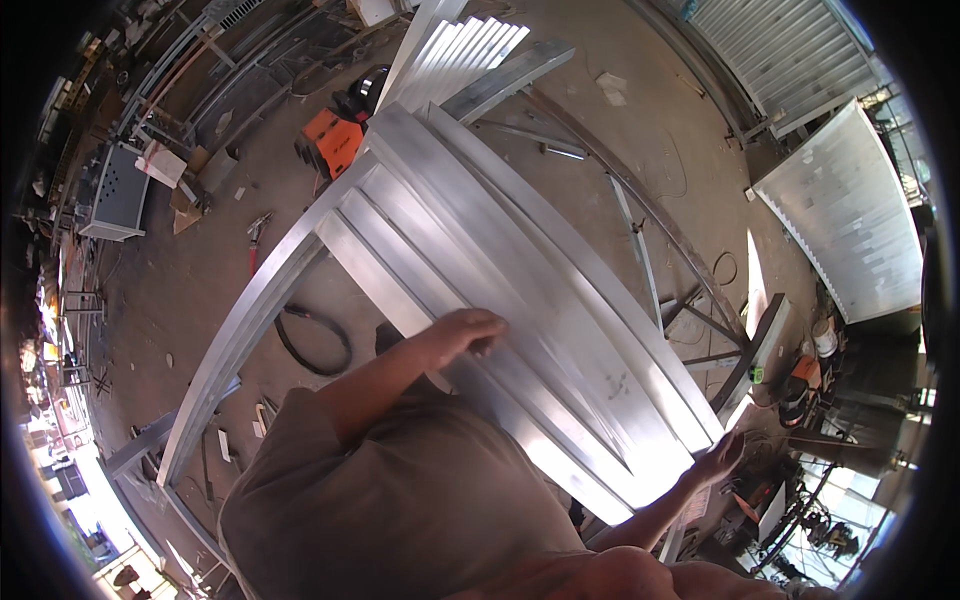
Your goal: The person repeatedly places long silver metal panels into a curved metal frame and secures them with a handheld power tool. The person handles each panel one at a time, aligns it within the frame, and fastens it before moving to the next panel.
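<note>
A silvery metal frame [262, 268] with ribbed sheet-metal slats [520, 300] lies across the middle, in front of my body. Above the slats is my left hand [468, 336], its fingers curled in; whether it touches the metal, I cannot tell. Whatever may be inside those fingers is hidden. At the frame's near right corner is my right hand [718, 462], beside the end of the slats. Its fingers look drawn together, and what they hold, if anything, is too small to make out.
An orange machine [332, 142] stands behind the frame, with a black hose loop [315, 342] on the floor at left. Steel bars [640, 200] form a support to the right. A large metal panel [850, 210] leans at far right, near another orange machine [803, 380].
</note>
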Demonstrator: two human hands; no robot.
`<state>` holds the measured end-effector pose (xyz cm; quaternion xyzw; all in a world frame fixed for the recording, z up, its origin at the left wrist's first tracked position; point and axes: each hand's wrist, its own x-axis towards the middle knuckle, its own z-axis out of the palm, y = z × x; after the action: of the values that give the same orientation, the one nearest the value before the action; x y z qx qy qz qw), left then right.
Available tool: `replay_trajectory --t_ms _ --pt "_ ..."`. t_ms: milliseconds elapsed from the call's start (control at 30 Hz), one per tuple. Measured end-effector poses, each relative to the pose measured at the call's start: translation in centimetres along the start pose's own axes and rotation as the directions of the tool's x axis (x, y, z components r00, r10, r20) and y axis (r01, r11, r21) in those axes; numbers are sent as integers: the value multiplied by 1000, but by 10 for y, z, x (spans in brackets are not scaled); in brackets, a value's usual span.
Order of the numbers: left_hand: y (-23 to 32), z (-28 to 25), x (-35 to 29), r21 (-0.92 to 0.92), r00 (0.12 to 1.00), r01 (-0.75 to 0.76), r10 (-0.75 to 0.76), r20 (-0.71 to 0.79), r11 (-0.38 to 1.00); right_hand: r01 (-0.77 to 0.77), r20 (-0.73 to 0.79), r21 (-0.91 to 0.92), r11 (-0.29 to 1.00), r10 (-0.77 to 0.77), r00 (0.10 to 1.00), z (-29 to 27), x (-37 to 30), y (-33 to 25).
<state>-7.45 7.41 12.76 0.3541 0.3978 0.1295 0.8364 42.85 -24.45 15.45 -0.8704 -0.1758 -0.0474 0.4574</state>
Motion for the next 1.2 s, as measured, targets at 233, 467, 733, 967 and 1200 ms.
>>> replay_trajectory --t_ms 233,467,733,967,1200 --pt "113 -279 -2 309 532 -544 605 -592 780 -19 607 361 933 -219 764 351 -77 -321" --pt "103 -450 1 876 478 317 737 -478 363 359 767 137 923 -328 551 773 -139 -554" --pt "128 -472 4 870 652 257 589 -478 421 757 799 -395 520 -212 562 1060 -157 -682" --pt "114 -489 11 864 711 199 539 -452 462 760 846 -499 417 45 531 1153 -136 -672" --pt "124 -490 7 836 732 124 520 -441 535 748 814 -485 453 -78 575 1060 -164 -681"
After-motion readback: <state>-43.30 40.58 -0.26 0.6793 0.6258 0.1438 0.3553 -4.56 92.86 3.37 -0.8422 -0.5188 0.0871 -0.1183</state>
